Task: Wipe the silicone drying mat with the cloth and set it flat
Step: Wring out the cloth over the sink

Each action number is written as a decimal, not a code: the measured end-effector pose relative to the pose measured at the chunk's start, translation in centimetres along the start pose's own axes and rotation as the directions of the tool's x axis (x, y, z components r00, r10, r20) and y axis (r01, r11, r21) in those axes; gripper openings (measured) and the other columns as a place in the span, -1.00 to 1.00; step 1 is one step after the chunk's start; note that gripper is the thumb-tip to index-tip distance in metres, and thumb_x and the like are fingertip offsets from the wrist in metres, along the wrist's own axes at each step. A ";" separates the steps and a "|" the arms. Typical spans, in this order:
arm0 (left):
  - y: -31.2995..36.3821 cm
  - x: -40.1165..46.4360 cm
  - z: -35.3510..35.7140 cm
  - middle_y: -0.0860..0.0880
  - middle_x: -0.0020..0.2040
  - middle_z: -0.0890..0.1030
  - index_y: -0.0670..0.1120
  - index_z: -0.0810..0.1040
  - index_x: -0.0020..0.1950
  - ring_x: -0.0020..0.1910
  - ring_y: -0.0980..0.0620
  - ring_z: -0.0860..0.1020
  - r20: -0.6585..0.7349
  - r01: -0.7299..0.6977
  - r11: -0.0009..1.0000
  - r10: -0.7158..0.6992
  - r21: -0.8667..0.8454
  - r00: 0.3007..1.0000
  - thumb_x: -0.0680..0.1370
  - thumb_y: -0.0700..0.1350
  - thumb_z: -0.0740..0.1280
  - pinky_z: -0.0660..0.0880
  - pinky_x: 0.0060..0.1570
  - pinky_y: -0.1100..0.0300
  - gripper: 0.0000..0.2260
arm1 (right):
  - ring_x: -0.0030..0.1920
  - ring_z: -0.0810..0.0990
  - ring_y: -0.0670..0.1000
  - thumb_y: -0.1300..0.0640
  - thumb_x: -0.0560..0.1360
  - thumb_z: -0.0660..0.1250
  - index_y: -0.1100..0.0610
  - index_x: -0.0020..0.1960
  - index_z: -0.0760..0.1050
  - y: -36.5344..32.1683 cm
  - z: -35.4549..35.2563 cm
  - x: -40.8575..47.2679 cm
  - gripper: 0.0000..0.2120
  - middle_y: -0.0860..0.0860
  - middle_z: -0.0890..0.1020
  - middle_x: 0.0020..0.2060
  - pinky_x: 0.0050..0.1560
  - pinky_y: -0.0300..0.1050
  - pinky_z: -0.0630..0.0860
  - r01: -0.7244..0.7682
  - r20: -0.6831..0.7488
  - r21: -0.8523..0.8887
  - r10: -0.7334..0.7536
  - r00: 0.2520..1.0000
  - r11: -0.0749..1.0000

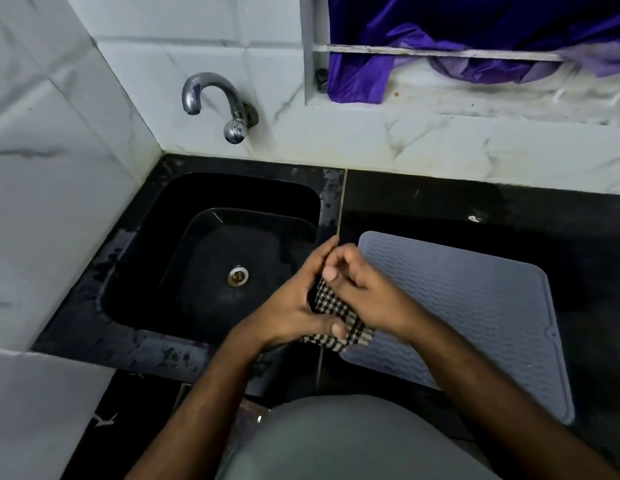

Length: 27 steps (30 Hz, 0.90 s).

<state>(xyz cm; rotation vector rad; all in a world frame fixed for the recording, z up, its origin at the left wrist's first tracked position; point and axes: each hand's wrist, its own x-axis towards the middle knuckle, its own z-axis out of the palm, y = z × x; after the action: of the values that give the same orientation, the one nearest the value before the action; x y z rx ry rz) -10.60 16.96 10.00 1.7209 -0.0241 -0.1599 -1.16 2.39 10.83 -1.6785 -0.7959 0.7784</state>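
Both hands, left (294, 306) and right (364, 292), pinch the bunched cloth (339, 318) between them beside the mat (474, 306); a loose wad could drag the mat askew; it may buckle.

White marbled wall tiles (59, 188) meet in a corner above a black worktop (474, 206) with a black sink (204, 282) sunk into it. A chrome tap (215, 102) juts from the wall. Purple cloth (474, 32) hangs behind a window bar (436, 51). Dim light.

2 bare forearms, no sleeves showing, left hand (294, 306), right hand (367, 292), grey garment (353, 441) over torso
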 end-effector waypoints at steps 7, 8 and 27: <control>-0.8 0.3 -0.3 0.24 0.41 0.42 0.11 0.02 0.62 0.36 0.29 0.41 0.091 0.223 0.848 -0.301 0.481 0.949 0.22 0.18 0.67 0.37 0.40 0.28 0.15 | -0.06 0.66 0.05 -0.41 0.38 0.28 -0.03 0.02 0.43 2.0 -1.6 2.1 -0.52 0.09 0.66 -0.09 -0.01 0.10 0.60 -0.205 0.130 -0.167 0.227 0.965 0.964; -0.6 0.3 -0.3 0.22 0.29 0.53 0.13 0.21 0.54 0.24 0.26 0.50 0.064 0.254 0.795 -0.344 0.551 0.937 0.23 0.21 0.65 0.45 0.33 0.23 0.00 | -0.13 0.65 0.00 -0.38 0.38 0.31 -0.05 0.02 0.43 2.3 -1.7 2.5 -0.55 0.06 0.66 -0.14 -0.07 0.05 0.59 -0.198 0.135 -0.229 0.233 0.963 0.953; 0.2 -0.5 -4.9 -0.28 0.00 0.68 -0.23 0.68 0.08 -0.01 -0.19 0.62 -0.084 0.442 0.836 -0.491 -0.326 0.867 0.41 -0.09 0.60 0.48 0.13 -0.07 -0.67 | 0.46 0.28 -0.03 -0.44 0.39 0.23 -0.01 0.52 0.23 1.9 -0.6 4.4 -0.16 -0.03 0.32 0.44 0.41 0.05 0.34 0.436 0.201 -0.626 -0.406 0.891 0.646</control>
<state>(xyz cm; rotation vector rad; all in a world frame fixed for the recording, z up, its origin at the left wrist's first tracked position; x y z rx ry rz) -10.44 21.81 10.95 1.4035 0.5286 -0.3654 2.03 5.28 8.67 -1.9630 -1.5671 0.1854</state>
